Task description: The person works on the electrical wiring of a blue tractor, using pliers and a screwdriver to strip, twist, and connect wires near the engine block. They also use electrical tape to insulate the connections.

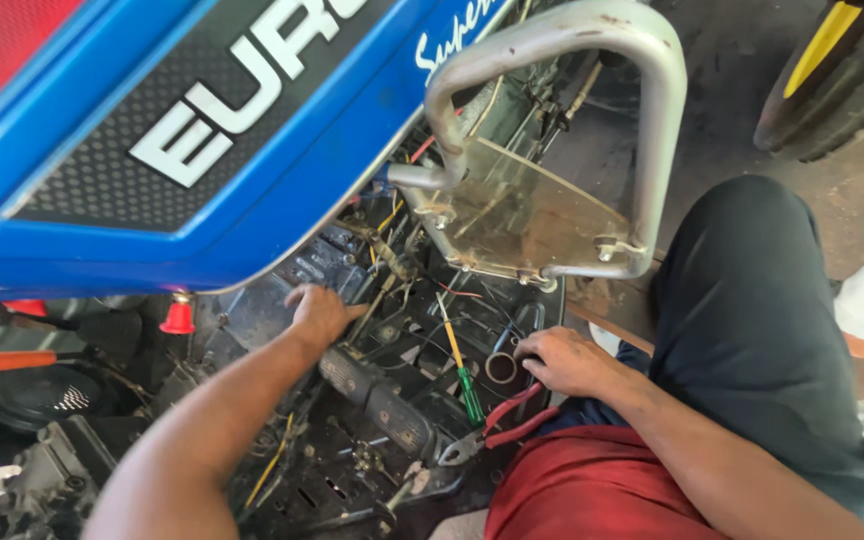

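Observation:
My left hand reaches under the blue side panel of a motorcycle, its fingers down among wires and black engine parts; what they touch is hidden. My right hand rests on the black plastic floor of the bike, fingers curled beside a short metal tube, and I cannot tell whether it grips anything. A green-handled screwdriver lies between the hands. Red-handled pliers lie just below my right hand.
A silver crash guard with a clear plate stands above the right hand. My dark trouser leg and red cloth are at the right. A tyre sits at the top right; orange-handled tool at left.

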